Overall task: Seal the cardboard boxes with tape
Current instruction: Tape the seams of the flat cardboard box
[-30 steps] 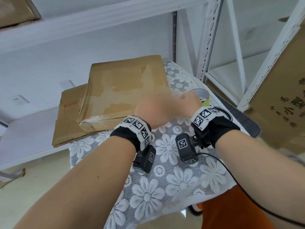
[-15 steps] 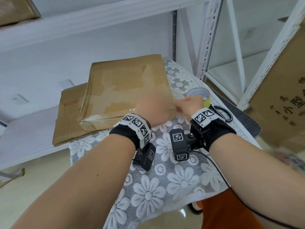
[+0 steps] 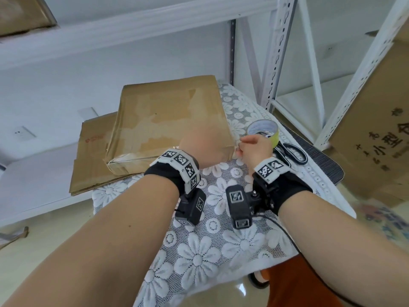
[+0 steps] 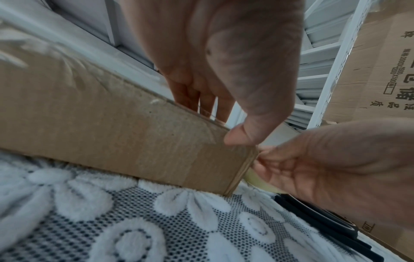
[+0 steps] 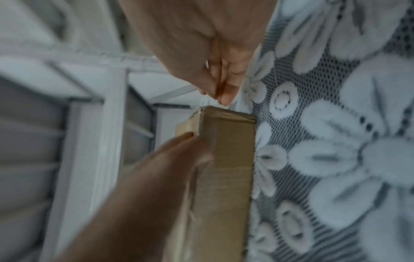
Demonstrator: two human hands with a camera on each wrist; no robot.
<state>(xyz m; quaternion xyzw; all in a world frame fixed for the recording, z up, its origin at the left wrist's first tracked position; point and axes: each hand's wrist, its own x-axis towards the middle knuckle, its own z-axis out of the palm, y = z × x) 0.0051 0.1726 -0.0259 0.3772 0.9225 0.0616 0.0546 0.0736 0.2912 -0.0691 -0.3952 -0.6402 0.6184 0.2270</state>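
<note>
Cardboard box [image 3: 170, 120]: lies flat on the lace cloth [image 3: 199, 251], stacked on a second flattened carton [image 3: 93, 156], near right corner turned toward the body, likely so that both hands can work the same edge.

Left hand [image 3: 199, 149]: rests on that corner, fingers straight over the top and thumb pressed to the front face, apparently pinning tape down and stopping the box from sliding.

Right hand [image 3: 254, 147]: sits just beside the corner, fingertips pinched together on what looks like a clear tape end [image 5: 206, 102], probably to draw it round the corner; too blurred to be sure. Hands close together, nearly touching at the corner.

Tape roll [image 3: 264, 131] and scissors [image 3: 292, 151]: lie just behind the right hand, handy for cutting.

Open cloth in front of the box, so plenty of room there. Tight on the right, with roll, scissors, table edge and shelf posts [image 3: 272, 63] all near. Calls for short pulls rightward, not long sweeps. Far and left sides of the box hard to reach without turning it.
</note>
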